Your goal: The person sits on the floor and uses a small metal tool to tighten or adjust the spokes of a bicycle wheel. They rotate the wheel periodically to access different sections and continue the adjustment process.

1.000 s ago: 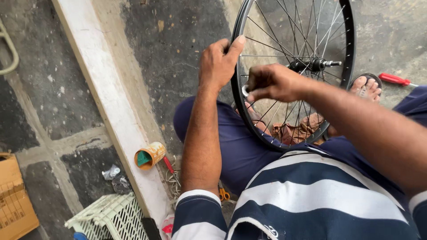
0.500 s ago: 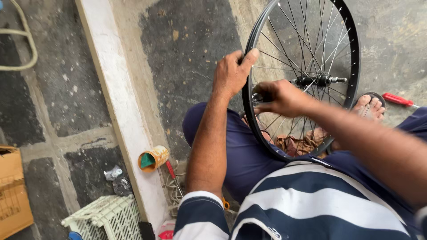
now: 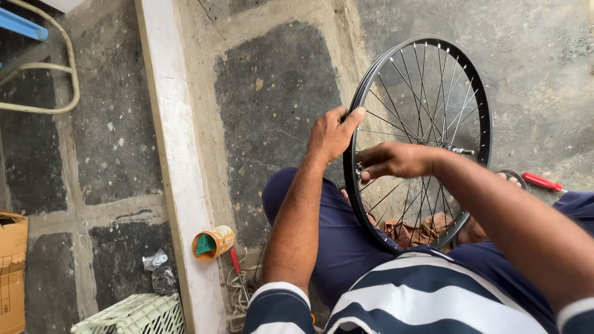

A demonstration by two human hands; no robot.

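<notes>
A black spoked bicycle wheel (image 3: 476, 93) stands upright between my knees, its hub and axle (image 3: 458, 150) to the right. My left hand (image 3: 331, 133) grips the near edge of the rim, thumb over the top. My right hand (image 3: 390, 162) reaches in among the spokes just inside the rim, its fingers pinched on a small metal tool (image 3: 359, 168) at a spoke end. A crumpled brown rag (image 3: 411, 232) lies behind the lower spokes.
An orange tin (image 3: 213, 242) lies on its side by a pale concrete strip (image 3: 176, 173), with a red-handled tool (image 3: 235, 260) beside it. Another red-handled screwdriver (image 3: 543, 182) lies at the right. A white plastic crate (image 3: 133, 315) and cardboard box (image 3: 12, 272) sit lower left.
The view has shifted, so the wheel and both hands sit lower and further right in frame. Both hands keep their hold on the rim and spoke area.
</notes>
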